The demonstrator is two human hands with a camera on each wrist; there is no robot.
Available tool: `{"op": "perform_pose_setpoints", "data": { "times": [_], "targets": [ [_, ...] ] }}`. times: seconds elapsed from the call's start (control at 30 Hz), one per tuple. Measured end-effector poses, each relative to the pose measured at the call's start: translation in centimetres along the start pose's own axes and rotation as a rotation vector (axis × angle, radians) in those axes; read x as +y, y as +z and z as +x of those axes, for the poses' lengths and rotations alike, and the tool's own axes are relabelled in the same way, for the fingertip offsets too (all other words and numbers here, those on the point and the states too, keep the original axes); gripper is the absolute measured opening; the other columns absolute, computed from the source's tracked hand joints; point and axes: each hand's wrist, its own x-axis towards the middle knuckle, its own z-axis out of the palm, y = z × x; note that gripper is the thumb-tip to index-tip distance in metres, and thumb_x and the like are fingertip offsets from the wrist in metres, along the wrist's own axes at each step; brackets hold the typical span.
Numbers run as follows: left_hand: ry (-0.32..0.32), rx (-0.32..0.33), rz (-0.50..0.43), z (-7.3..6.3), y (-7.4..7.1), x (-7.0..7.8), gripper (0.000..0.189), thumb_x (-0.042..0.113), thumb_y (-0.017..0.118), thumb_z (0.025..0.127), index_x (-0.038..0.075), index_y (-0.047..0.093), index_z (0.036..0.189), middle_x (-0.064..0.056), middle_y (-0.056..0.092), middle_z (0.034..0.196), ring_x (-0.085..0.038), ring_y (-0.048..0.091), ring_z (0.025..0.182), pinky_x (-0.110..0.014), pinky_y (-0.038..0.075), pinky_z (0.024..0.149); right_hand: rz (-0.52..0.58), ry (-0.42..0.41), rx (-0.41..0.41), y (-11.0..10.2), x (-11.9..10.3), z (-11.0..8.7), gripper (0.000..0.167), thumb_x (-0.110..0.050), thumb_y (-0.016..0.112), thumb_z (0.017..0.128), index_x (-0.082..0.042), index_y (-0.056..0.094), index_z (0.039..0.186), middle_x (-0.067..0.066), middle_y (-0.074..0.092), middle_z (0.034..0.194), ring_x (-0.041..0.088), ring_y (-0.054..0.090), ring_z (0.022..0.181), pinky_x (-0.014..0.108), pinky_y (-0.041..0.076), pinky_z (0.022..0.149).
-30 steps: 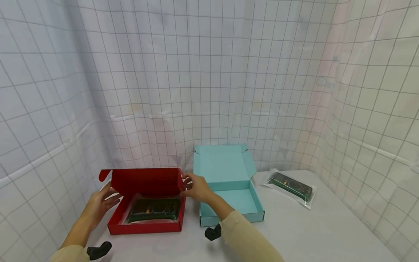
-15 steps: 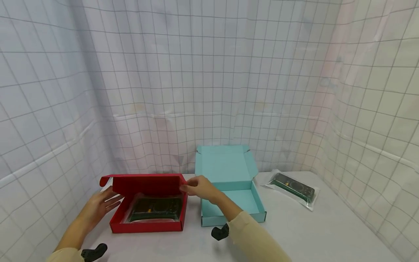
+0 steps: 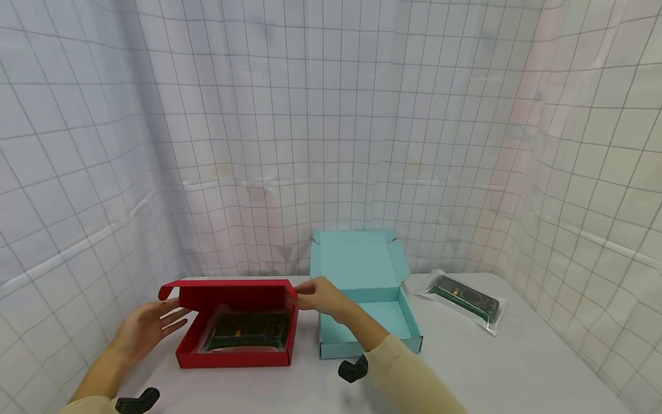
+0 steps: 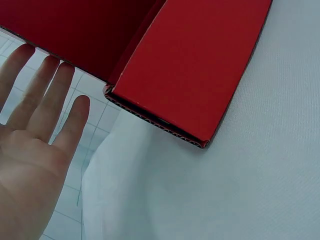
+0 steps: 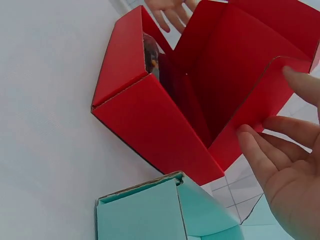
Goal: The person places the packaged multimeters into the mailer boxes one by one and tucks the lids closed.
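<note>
A red cardboard box (image 3: 235, 360) stands at the left, its lid (image 3: 233, 298) tilted partway down over it. Inside lies a dark multimeter (image 3: 248, 332) in a clear plastic bag. My right hand (image 3: 324, 299) pinches the lid's right side flap (image 5: 265, 95), thumb on one face and fingers on the other. On the other side, my left hand (image 3: 142, 329) has its fingers spread and extended; in the left wrist view its fingertips (image 4: 66, 67) meet the edge of the red cardboard.
A light-blue box (image 3: 369, 351) with its lid raised stands right beside the red one, partly behind my right forearm. Farther right on the white table (image 3: 517, 368) lies another bagged multimeter (image 3: 465, 298). Gridded white curtains (image 3: 341, 144) enclose the back and sides.
The red lid has tilted lower, toward the front. My right hand has closed on its side flap, while the left hand has shifted slightly outward and its fingers have straightened.
</note>
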Motion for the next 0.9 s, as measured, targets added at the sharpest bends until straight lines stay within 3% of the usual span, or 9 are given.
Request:
{"op": "perform_pose_setpoints", "data": {
  "times": [0.07,0.2,0.43,0.63,0.8,0.9],
  "targets": [
    [-0.029,-0.035,-0.088,-0.1,0.0,0.2,0.072,0.024,-0.001,0.111,-0.003,0.057,0.145,-0.01,0.056,0.149,-0.03,0.053,0.137,-0.041,0.04,0.114,0.076,0.007,-0.019,0.0,-0.1,-0.1,0.036,-0.024,0.065,0.104,0.0,0.07,0.13,0.006,0.073,0.12,0.026,0.07,0.111,0.049,0.054,0.099],
    [-0.068,-0.03,-0.083,0.0,0.3,0.8,0.077,0.038,0.001,0.111,-0.004,0.055,0.145,-0.011,0.056,0.15,-0.03,0.052,0.138,-0.041,0.038,0.115,0.215,0.033,-0.05,0.0,-0.2,-0.2,0.041,-0.025,0.052,0.111,0.006,0.064,0.134,0.014,0.07,0.127,0.029,0.068,0.116,0.057,0.045,0.104],
    [-0.143,0.117,0.199,0.0,1.3,1.7,0.071,0.04,0.007,0.111,0.011,0.067,0.133,0.0,0.065,0.138,-0.025,0.062,0.126,-0.035,0.048,0.107,0.288,0.07,-0.085,-0.3,-0.5,-0.5,0.068,-0.051,0.04,0.11,0.009,0.063,0.134,0.017,0.07,0.124,0.031,0.069,0.114,0.052,0.048,0.103],
    [-0.143,0.205,0.328,-0.1,1.6,1.5,0.049,0.033,0.014,0.113,0.019,0.06,0.124,0.004,0.067,0.132,-0.024,0.066,0.121,-0.033,0.051,0.102,0.273,0.068,-0.094,-0.1,-0.7,-0.6,0.063,-0.048,0.048,0.109,0.009,0.064,0.133,0.016,0.071,0.123,0.031,0.069,0.114,0.05,0.05,0.102],
    [-0.122,0.193,0.334,-0.1,1.5,1.3,0.045,0.028,0.018,0.114,0.015,0.061,0.113,0.002,0.069,0.13,-0.026,0.066,0.12,-0.033,0.052,0.101,0.205,0.059,-0.089,0.4,-1.0,-0.7,0.051,-0.036,0.059,0.107,0.009,0.065,0.131,0.012,0.071,0.122,0.026,0.07,0.112,0.054,0.047,0.104],
    [-0.134,0.182,0.336,-0.2,1.4,1.3,0.047,0.027,0.018,0.114,0.017,0.064,0.12,0.003,0.069,0.131,-0.025,0.067,0.119,-0.034,0.052,0.1,0.171,0.046,-0.083,0.6,-1.0,-0.8,0.046,-0.032,0.062,0.106,0.009,0.067,0.128,0.009,0.071,0.119,0.024,0.07,0.11,0.056,0.046,0.104]
  ]
}}
